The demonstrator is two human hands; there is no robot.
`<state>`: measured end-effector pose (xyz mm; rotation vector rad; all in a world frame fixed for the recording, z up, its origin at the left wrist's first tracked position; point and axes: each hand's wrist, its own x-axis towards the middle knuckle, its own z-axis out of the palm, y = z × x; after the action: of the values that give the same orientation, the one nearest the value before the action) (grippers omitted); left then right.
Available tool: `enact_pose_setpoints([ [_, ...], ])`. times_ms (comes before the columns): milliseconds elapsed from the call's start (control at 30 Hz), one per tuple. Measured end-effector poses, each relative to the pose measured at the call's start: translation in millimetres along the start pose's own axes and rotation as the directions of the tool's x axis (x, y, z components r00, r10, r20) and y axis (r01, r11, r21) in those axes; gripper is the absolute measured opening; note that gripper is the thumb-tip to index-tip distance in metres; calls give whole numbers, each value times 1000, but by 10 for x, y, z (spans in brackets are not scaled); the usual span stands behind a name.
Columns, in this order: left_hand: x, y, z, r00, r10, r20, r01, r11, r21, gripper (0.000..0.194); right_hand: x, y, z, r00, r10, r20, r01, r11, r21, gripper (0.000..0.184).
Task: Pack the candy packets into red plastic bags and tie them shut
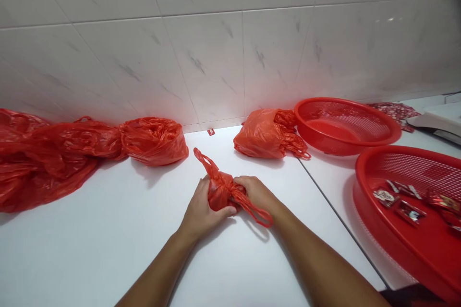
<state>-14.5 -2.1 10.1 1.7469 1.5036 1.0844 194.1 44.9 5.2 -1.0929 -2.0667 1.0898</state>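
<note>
Both hands hold a small red plastic bag (220,191), gathered and knotted at its top, low over the middle of the white table. My left hand (203,208) wraps round its left side, thumb along the front. Curled round the right side is my right hand (254,189), its fingertips partly hidden behind the bag. One handle loop sticks up to the upper left and another hangs out to the lower right. What the bag contains is hidden by the red plastic.
Crumpled red bags (151,141) line the wall at left. A filled red bag (261,134) lies behind my hands, near a red basket (345,141). Another red basket (374,156) at right holds several wrapped candies (410,212). A small red wrapper (211,132) lies by the tiled wall.
</note>
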Motion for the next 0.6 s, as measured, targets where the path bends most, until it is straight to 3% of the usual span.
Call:
enact_pose_setpoints([
  [100, -34, 103, -7, 997, 67, 42, -71, 991, 113, 74, -24, -37, 99, 998, -41, 42, 39, 998, 39, 15],
  [200, -43, 113, -30, 992, 112, 61, -116, 990, 83, 68, -24, -23, 187, 997, -44, 70, 39, 996, 75, 23],
  [600, -62, 39, 12, 987, 121, 104, -137, 977, 162, 43, -39, -18, 216, 992, -96, 87, 82, 986, 146, 22],
])
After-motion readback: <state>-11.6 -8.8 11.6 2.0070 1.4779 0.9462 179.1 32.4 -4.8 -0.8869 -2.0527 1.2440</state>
